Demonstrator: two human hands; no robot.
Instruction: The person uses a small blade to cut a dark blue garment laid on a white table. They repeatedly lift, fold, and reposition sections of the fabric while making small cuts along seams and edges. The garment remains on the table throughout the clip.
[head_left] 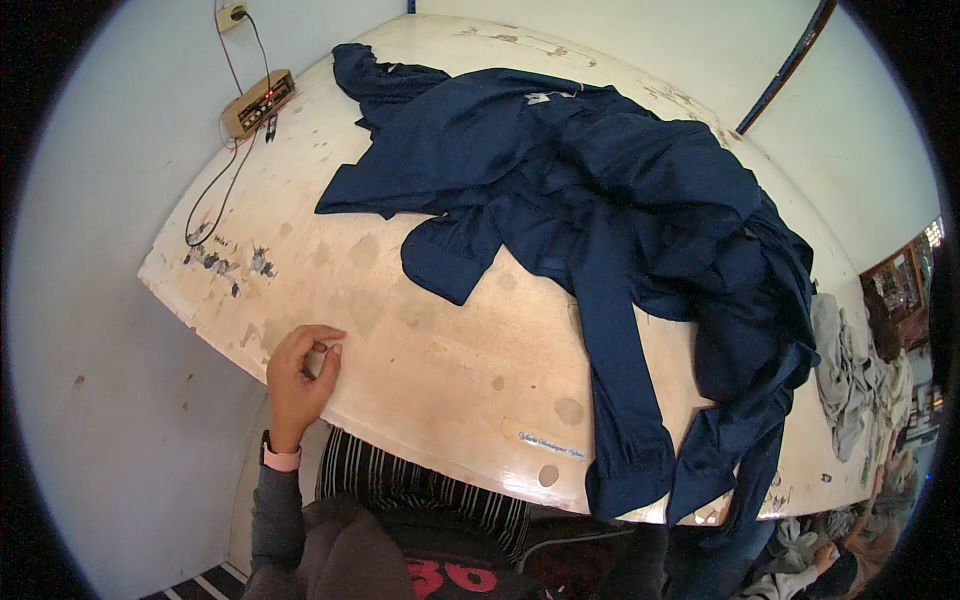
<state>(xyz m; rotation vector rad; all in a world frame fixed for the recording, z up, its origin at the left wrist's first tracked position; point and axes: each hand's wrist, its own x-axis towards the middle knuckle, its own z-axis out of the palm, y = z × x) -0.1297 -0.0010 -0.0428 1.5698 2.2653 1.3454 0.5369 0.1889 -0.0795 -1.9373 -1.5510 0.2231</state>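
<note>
My left hand is over the near left edge of the pale table, its wrist in a dark sleeve with a pink-banded watch. The fingers curl toward the thumb in a loose pinch; anything between the tips is too small to make out. Dark navy garments lie crumpled across the far and right parts of the table, apart from my hand. Long strips or sleeves of the same cloth run to the near edge, and some cloth hangs over it. My right hand does not show.
A small brown electrical box with a red light and looping cable sits by the left wall. Grey cloth lies at the table's right end. Another person's hand shows at lower right. Striped dark fabric is below the near edge.
</note>
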